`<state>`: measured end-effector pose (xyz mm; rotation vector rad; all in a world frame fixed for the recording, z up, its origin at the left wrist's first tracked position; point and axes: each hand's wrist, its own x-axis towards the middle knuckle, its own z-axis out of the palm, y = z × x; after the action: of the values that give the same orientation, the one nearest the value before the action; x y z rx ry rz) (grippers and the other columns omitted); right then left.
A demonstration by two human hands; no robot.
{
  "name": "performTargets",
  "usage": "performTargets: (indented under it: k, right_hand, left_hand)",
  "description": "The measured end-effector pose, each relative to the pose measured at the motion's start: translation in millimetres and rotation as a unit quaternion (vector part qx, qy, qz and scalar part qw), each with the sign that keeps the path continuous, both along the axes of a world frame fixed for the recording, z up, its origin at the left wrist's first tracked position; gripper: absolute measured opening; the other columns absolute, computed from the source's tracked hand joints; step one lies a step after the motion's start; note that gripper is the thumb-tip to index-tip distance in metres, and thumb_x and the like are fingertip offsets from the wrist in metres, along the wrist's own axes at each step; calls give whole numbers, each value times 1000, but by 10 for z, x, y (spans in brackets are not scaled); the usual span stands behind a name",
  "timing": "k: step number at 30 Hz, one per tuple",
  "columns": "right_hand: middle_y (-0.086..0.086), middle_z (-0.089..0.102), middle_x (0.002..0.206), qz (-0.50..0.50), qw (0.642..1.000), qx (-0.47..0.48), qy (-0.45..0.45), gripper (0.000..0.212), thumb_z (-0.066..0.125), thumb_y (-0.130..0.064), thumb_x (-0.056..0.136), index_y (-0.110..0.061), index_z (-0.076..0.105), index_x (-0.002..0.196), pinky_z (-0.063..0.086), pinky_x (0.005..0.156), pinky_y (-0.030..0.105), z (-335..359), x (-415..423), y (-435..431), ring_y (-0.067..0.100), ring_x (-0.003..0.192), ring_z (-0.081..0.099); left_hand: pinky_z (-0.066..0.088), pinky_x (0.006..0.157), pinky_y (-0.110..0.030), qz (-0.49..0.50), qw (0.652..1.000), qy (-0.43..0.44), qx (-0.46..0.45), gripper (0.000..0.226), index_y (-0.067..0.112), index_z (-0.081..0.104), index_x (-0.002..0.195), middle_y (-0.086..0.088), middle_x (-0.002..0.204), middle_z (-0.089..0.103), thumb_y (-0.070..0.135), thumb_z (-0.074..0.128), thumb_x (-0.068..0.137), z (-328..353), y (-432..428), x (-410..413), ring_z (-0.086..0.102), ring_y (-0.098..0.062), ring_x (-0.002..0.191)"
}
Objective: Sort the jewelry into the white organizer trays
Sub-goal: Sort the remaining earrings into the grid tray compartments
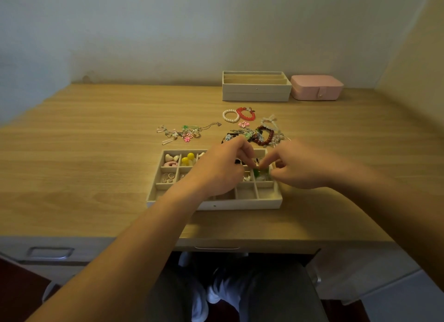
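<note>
The white compartment tray sits on the desk directly before me. Its left cells hold heart-shaped, yellow and hoop pieces. A small green-and-gold piece hangs over a right-hand cell in the middle row. My left hand has its fingers curled, the tips pinching the piece's gold top. My right hand pinches the same piece from the opposite side. Unsorted bracelets lie beyond the tray.

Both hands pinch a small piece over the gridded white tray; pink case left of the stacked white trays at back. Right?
No: head view shows the closed pink case right of the stacked white trays, not left. The left hand and right hand do pinch a small jewelry piece over the gridded white tray.
</note>
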<state>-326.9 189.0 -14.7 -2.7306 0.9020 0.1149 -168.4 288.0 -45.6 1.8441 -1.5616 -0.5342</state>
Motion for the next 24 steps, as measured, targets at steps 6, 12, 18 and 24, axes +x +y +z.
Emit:
performTargets:
  k: [6, 12, 18, 24]
  right_hand:
    - [-15, 61, 101, -3, 993, 0, -114, 19, 60, -22, 97, -30, 74, 108, 50, 72, 22, 144, 312, -78, 1, 88, 55]
    - [-6, 63, 117, -25, 973, 100, -205, 22, 57, -13, 97, -26, 75, 100, 54, 87, 32, 198, 889, -205, 15, 108, 59]
    - [-8, 62, 112, -19, 972, 129, -196, 23, 57, -12, 99, -28, 73, 105, 48, 100, 36, 30, 1542, -402, 14, 112, 56]
    - [-3, 64, 115, -20, 984, 86, -155, 32, 55, -3, 98, -23, 71, 118, 52, 95, 31, -171, 2021, -574, 18, 109, 60]
  left_hand:
    - [43, 60, -19, 33, 999, 20, -38, 26, 24, 59, 105, 14, 96, 72, 2, 56, 90, 133, 84, 278, 58, 5, 63]
    - [48, 80, -28, 173, 983, -11, -58, 19, 25, 63, 95, 8, 94, 72, 8, 59, 89, 201, 177, 1007, 65, -10, 92]
    - [50, 84, -27, 264, 962, -61, 4, 19, 28, 70, 87, 3, 92, 70, 10, 66, 84, -1, 91, 1605, 66, -16, 94]
    - [56, 90, -35, 285, 958, -36, 14, 15, 28, 73, 94, 0, 104, 72, 15, 67, 91, -151, -256, 1796, 66, -15, 96]
